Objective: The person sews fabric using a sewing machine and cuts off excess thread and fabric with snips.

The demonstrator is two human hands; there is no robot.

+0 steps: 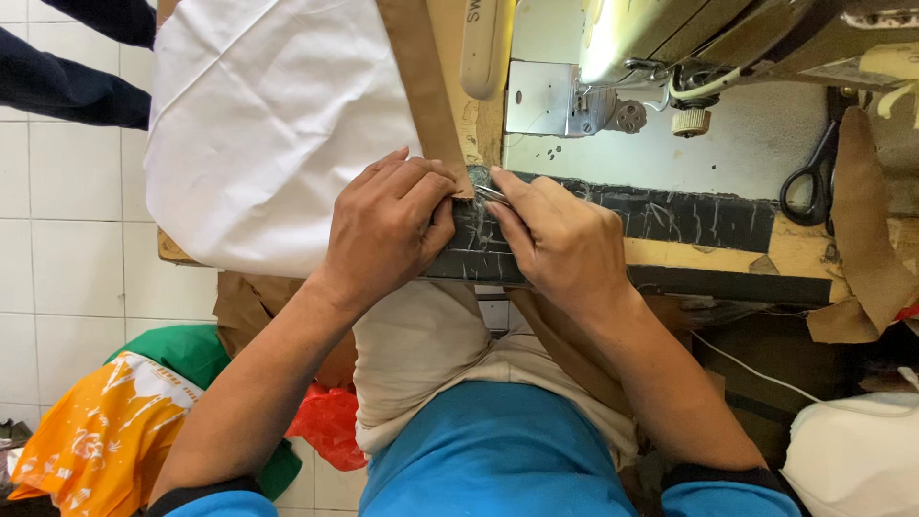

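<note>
Scissors [812, 178] & sewing machine [670, 48] near hands, white fabric [268, 124] left.

below the counter [728, 258] edge, to its lower left on the tiled floor, lies a crumpled orange plastic bag [91, 436] printed in white and green. just right of it, under the counter, a red plastic bag [327, 421] is bunched. no screens or signs show.

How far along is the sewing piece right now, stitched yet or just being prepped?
Laid out: white fabric with brown strip on the table. In hand: left hand pins the strip's end; right hand works it with a small metal tool. Left: nothing sits under the sewing machine.
</note>
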